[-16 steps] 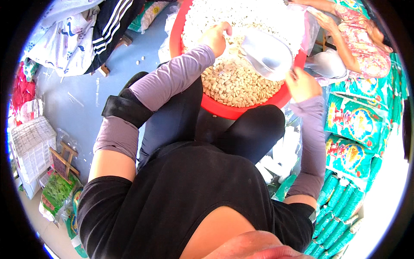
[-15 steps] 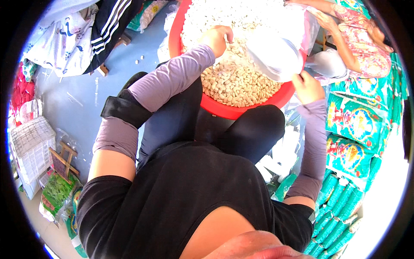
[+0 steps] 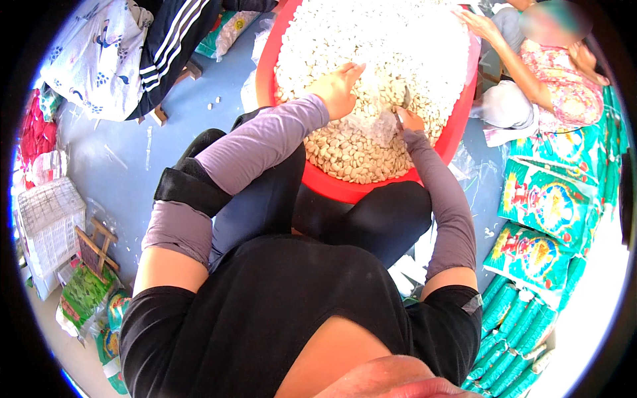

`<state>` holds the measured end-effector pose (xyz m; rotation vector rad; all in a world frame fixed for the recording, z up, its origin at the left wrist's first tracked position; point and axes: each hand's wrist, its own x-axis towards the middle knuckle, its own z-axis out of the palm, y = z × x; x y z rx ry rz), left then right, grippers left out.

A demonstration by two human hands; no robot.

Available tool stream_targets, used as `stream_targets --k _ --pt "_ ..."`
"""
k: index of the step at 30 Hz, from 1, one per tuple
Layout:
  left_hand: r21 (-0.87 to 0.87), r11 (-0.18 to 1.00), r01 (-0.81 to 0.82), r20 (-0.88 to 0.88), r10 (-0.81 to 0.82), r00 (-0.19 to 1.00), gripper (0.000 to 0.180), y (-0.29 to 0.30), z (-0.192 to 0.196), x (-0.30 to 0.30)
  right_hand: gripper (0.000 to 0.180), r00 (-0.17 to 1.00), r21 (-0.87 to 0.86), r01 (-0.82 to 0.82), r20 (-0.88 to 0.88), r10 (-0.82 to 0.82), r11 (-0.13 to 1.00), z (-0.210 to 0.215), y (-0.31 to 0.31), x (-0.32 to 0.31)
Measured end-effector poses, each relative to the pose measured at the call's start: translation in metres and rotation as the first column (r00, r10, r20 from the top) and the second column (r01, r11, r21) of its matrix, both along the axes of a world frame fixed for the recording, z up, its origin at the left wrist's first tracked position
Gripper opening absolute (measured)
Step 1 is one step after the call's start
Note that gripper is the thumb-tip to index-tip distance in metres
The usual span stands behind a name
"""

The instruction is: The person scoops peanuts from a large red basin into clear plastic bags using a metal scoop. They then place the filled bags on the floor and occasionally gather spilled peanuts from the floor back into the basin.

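A large red tub (image 3: 342, 192) full of pale, flat seeds (image 3: 352, 159), which look like pumpkin seeds, stands in front of my knees. My left hand (image 3: 335, 91) is above the seeds, its fingers bent at the edge of a clear plastic bag (image 3: 379, 128). Against the bag's right side is my right hand (image 3: 412, 121), its fingers curled in. A small dark edge shows at the right fingers, but what they grip is not clear. The bag lies crumpled over the seeds between both hands. Glare washes out the far part of the tub.
Beyond the tub's right side sits a person in a patterned top (image 3: 564, 89), one hand (image 3: 481, 26) at the rim. Green printed packages (image 3: 544, 199) are stacked at the right. To the left are a person's striped dark trouser leg (image 3: 176, 50) and a white plastic crate (image 3: 50, 222).
My right hand has moved from the right rim inward to the bag. The white, bowl-like thing beside it no longer shows. My left hand has shifted slightly, staying above the seeds.
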<state>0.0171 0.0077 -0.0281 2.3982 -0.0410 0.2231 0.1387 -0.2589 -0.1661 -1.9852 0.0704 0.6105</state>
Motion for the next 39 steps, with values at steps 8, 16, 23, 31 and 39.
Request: stream_targets --k 8,16,23,31,39 --pt "-0.165 0.986 -0.001 -0.057 -0.008 0.998 0.060 0.010 -0.008 0.011 0.033 0.994 -0.014 0.109 -0.021 -0.110 0.994 0.078 -0.047 -0.016" --pt "-0.412 0.911 -0.023 -0.205 -0.069 0.976 0.064 0.002 0.004 0.015 0.033 0.998 -0.110 -0.043 -0.046 0.038 0.993 0.185 -0.087 -0.047" --pt "-0.499 0.865 0.046 -0.230 -0.183 0.956 0.065 -0.006 0.009 0.015 0.041 0.936 -0.266 -0.350 -0.130 0.326 0.898 0.234 -0.048 -0.051" --pt "-0.659 0.749 -0.062 -0.308 -0.194 0.931 0.070 -0.006 0.025 0.007 0.036 0.432 -0.939 -0.269 0.081 0.898 0.215 0.258 0.084 -0.095" --pt "-0.931 0.339 -0.137 -0.198 -0.152 0.968 0.072 0.001 0.041 0.003 0.037 0.706 -0.752 0.186 0.550 0.447 0.633 0.264 -0.013 -0.136"
